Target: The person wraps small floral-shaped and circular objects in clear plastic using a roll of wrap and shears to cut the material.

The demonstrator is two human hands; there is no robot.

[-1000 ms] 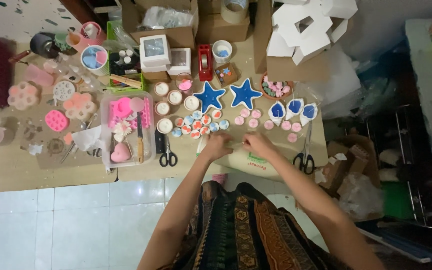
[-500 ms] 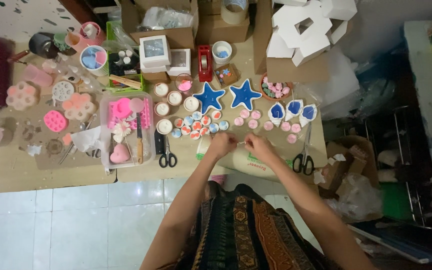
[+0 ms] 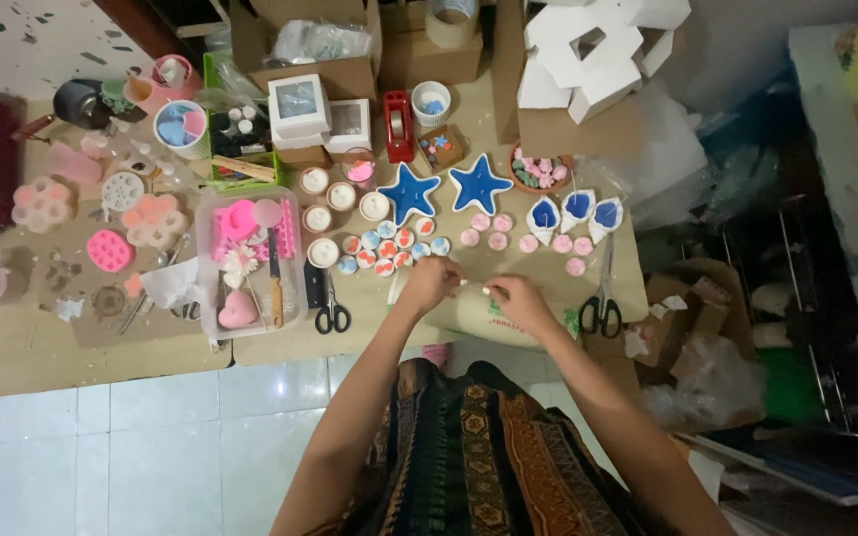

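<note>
Near the middle of the frame, I see my left hand (image 3: 431,283) and right hand (image 3: 516,295) fingers pinching a tiny white piece (image 3: 486,290) above the surface (image 3: 32,347), beside black scissors (image 3: 331,313).

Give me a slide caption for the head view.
Left hand and right hand pinch something small above a cluttered worktable.

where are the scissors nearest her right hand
In the head view, the black-handled scissors lie right of the right hand, below the three blue-and-white pieces.
</note>
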